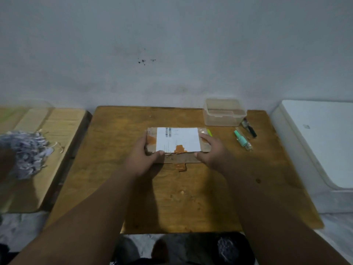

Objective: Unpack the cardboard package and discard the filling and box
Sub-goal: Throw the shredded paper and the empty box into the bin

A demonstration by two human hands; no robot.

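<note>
— Where's the box [178, 145]?

— Mid-table [191, 197], label up. My left hand [142, 158] clasps its left end, my right hand [214, 150] its right (fingers curled over both edges).

— Around it?

— Clear tub [223, 112] and bottles [243, 139] to the right; shredded paper [28, 150] far left.

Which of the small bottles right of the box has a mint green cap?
The near bottle, closer to the right hand; the far bottle is dark.
</note>
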